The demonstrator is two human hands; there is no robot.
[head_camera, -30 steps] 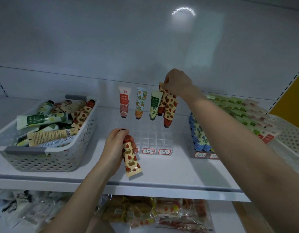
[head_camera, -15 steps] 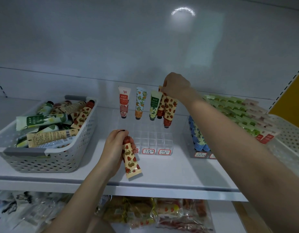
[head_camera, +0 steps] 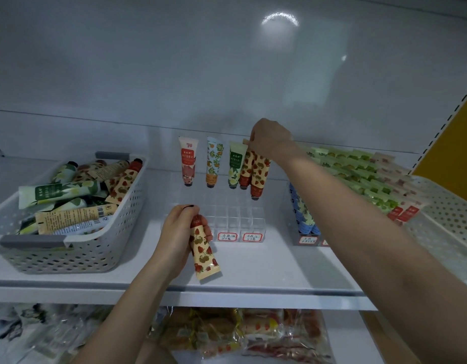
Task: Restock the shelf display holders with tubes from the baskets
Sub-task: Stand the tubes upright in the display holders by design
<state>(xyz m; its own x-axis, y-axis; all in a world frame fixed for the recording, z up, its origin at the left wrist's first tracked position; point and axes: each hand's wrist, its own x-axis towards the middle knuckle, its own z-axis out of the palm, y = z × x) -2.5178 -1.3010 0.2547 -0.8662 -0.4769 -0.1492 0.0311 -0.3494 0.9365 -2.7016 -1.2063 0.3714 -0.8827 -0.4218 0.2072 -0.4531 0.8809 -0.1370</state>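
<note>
Head camera, and I'm watching the left hand [head_camera: 178,237] curling its fingers round a strawberry tube [head_camera: 203,254], cap up, tail touching the shelf [head_camera: 266,269] near the front edge. Just behind, the clear holder [head_camera: 243,219] is sitting. At its back row the right hand [head_camera: 270,139] is pinching the tops of two upright tubes [head_camera: 258,172]. The basket [head_camera: 69,256] of tubes is sitting left.

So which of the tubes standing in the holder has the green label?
The third tube from the left, cream with a dark green label and yellow flowers. The others are a red-labelled tube, a blue tube with oranges and strawberry tubes.
</note>
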